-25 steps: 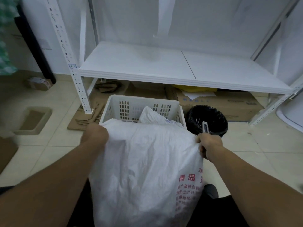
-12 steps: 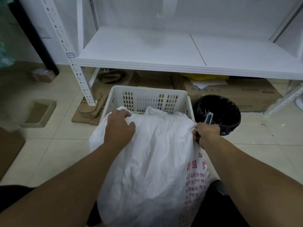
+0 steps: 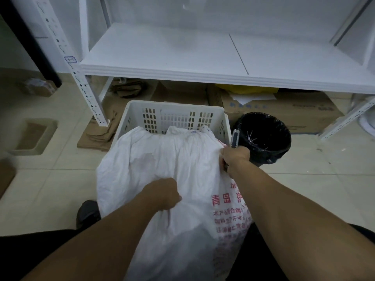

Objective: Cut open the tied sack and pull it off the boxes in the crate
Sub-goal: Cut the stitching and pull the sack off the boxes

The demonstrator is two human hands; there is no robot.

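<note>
A white woven sack [image 3: 162, 165] with red print on its right side hangs from the white slotted crate [image 3: 174, 112] toward me, covering the crate's near half. My left hand [image 3: 164, 193] is closed on a bunch of the sack's cloth at its middle. My right hand [image 3: 235, 157] grips the sack's right edge by the crate's right rim, and a slim grey cutter [image 3: 234, 137] sticks up from that fist. No boxes are visible; the sack hides what lies inside the crate.
A black-lined bin [image 3: 263, 136] stands right of the crate. Behind it a white metal shelf [image 3: 182, 72] spans the view, with cardboard boxes [image 3: 294, 110] and flattened card underneath. A shallow cardboard tray [image 3: 34, 136] lies on the tiled floor to the left.
My left hand has come off the sack's far edge near the crate and moved toward me, now gripping the cloth lower down. The right hand stays at the right edge.
</note>
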